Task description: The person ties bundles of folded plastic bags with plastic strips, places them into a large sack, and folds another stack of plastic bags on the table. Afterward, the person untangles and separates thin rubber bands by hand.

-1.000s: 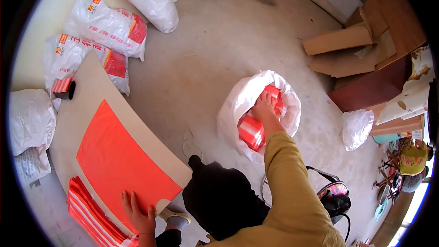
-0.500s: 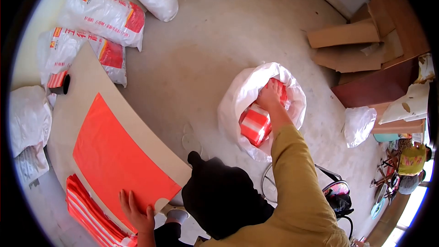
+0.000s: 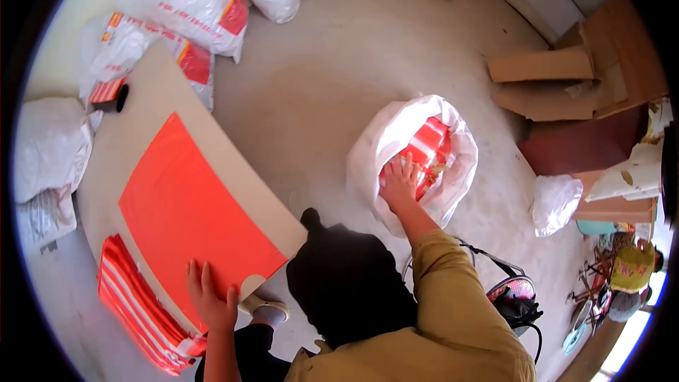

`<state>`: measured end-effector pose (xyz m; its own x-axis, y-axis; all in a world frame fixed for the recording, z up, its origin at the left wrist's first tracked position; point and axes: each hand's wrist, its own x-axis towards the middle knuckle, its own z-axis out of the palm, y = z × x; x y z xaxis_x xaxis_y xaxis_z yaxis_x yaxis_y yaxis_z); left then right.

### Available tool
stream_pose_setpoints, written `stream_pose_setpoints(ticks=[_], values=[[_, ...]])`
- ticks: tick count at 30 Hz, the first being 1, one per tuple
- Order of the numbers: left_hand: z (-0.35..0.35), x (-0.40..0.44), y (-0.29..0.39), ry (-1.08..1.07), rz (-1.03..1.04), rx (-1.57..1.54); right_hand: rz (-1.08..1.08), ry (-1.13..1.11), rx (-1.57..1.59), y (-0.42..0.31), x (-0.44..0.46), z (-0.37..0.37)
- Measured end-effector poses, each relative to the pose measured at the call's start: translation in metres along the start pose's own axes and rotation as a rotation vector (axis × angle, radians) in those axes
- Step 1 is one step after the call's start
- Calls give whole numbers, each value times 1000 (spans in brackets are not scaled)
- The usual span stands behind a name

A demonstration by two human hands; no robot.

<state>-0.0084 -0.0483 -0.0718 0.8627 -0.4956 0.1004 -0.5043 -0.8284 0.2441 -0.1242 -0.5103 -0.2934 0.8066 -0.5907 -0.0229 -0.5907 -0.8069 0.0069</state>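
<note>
My left hand lies with fingers spread on the lower edge of a flat red plastic sheet, which rests on a beige tabletop. Beside it, along the table's near-left edge, is a stack of red-and-white striped plastic bags. Over to the right, my right hand reaches into an open white sack on the floor. Its fingers are spread against red-and-white packets inside; the fingers grip none of them that I can see.
A striped roll or cup with a dark end sits at the table's far corner. Full printed white sacks lie beyond. Cardboard flaps, a clear plastic bag and a chair-like metal frame are to the right. Another person is at far right.
My right hand has shifted left and nearer inside the sack. The striped packet now shows farther back. My left hand stays on the red sheet, and the view has shifted slightly.
</note>
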Motion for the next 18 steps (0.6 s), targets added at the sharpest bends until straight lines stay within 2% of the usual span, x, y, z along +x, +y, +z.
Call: stream_pose_setpoints(ticks=[4,6,7,9,11,13,15,17,18], values=[[2,-2,-1,31,-20,5,-20,8,172,7,5,-20],[0,1,1,43,-21,-18,-211,218,416,28,11,-31],[0,1,1,48,-23,-32,-166,352,517,28,9,-37],[-2,1,3,61,-39,-15,-288,510,570,22,5,-68],[-1,-1,1,80,-24,-3,-425,476,618,0,2,-99],[-1,-1,-1,97,-16,3,-574,379,702,-20,0,-100],[-2,-2,0,101,-18,2,-682,158,676,-44,-3,-90],[-1,-3,0,96,-20,23,-739,-275,721,-57,1,-62],[-1,-1,-1,91,-20,36,-614,-473,910,-66,-4,-37]])
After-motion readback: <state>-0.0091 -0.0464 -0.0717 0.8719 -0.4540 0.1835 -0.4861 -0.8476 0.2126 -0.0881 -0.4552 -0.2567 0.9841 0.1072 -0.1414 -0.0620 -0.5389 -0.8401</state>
